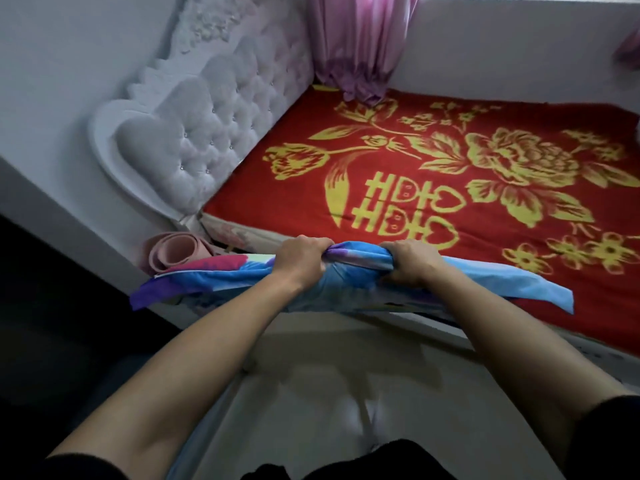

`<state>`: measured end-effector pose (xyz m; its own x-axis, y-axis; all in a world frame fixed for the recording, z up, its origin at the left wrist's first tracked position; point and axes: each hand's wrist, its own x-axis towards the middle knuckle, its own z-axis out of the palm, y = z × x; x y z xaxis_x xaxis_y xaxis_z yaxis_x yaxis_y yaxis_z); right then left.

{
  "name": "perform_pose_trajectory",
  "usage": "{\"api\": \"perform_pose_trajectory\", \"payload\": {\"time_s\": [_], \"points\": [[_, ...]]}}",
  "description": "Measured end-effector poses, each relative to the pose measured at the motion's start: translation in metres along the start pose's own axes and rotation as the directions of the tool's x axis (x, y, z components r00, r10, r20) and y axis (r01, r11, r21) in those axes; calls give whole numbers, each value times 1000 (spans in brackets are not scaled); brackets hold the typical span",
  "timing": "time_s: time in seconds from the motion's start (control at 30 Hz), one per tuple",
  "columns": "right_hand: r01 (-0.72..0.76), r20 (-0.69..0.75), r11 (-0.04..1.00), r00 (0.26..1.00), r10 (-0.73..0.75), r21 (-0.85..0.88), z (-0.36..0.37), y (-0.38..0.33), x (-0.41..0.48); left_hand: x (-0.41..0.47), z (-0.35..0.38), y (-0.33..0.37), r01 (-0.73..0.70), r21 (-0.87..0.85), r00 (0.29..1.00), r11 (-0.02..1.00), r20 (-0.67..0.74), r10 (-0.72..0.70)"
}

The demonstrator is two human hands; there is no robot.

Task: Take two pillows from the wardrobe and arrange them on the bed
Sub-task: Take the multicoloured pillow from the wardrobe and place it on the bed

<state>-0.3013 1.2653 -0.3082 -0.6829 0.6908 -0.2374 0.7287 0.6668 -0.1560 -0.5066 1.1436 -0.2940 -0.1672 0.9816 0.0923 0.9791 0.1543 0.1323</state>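
Pillows are our business, and the one we can see (pixel 346 282) hangs in front of us in a blue, purple and pink printed cover, held out level at the near edge of the bed (pixel 450 188). Whether a second pillow lies under it we cannot tell; only one cover shows plainly.

Our left hand (pixel 301 259) and right hand (pixel 408 263) sit close together on the top edge, both fists closed tight on bunched fabric, knuckles up. We judge this grip is chosen so the pillow hangs flat and wide, ready to be swung or laid forward onto the mattress rather than dropped in a heap. The loose cover ends trail out to each side, the right end over the red blanket (pixel 485 161) with its gold flowers, the left end over the gap beside the bed, near a rolled pink mat (pixel 173 251).

No pillow lies on the blanket yet, so we reckon the arranging has barely begun. The tufted white headboard (pixel 207 126) stands to our left, which is where a pillow belongs; we would need to carry it that way and set it against the headboard. A pink curtain (pixel 356 46) hangs down onto the far corner of the bed.
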Motion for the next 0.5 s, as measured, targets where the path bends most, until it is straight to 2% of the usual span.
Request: {"api": "perform_pose_trajectory", "payload": {"time_s": [0.23, 0.3, 0.43, 0.5], "points": [[84, -202, 993, 974, -99, -80, -40, 2, 97, 62, -11, -62, -32, 11, 997, 999, -74, 33], [107, -227, 989, 965, -128, -101, -50, -4, 131, 83, -10, -92, 10, -4, 1000, 1000, -11, -10], [111, -259, 981, 954, -149, -157, -70, -7, 203, 137, -9, -158, 80, 68, 963, 994, 251, -95], [81, -280, 985, 952, -122, -155, -84, -8, 238, 168, -9, -189, 95, 58, 946, 994, 304, -108]]}}
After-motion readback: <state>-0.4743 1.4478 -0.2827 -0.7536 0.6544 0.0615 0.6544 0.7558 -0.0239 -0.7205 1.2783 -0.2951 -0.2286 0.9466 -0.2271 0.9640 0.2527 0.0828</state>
